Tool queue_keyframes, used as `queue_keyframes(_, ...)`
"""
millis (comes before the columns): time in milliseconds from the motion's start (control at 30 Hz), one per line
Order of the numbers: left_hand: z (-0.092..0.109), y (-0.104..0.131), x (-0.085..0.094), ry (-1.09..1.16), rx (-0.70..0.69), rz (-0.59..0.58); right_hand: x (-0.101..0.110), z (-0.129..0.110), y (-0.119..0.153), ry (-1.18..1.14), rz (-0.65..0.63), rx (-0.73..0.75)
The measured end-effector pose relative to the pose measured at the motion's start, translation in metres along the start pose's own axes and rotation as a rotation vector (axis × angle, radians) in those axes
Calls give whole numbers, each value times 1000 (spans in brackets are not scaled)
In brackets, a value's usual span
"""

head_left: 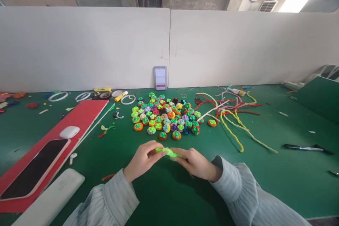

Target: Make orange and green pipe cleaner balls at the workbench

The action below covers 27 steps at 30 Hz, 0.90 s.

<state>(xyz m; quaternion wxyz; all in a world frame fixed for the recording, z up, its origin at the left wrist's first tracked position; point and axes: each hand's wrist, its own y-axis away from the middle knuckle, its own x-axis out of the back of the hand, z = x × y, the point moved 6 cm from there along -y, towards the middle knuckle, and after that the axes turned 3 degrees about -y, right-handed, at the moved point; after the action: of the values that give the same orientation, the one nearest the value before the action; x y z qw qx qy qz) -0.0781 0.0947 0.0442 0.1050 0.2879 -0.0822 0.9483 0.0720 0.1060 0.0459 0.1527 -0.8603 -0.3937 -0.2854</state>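
Green table (265,183): just nearer than the pompom pile (165,118), left hand (143,160) and right hand (194,164) pinch shut on opposite ends of a green pipe cleaner (168,152). Judged light, soft, bendable, non-fragile; best gripped at the ends. No legible writing; card beyond the pile is blurred.
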Motion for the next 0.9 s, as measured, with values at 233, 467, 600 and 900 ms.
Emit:
queue_keyframes(233, -1, 3, -6, 6, 32, -101, -1, 1, 3, 168, -4, 80)
queue_keyframes(467, 4, 2, -4, 168, 26, -94, -1, 0, 3, 265, 21, 98)
queue_keyframes(600, -1, 1, -8, 271, 59, -115, -3, 4, 3, 353, 40, 99)
queue_keyframes(900, -5, 1, -11, 340, 162, -141, -2, 4, 3, 418, 66, 83)
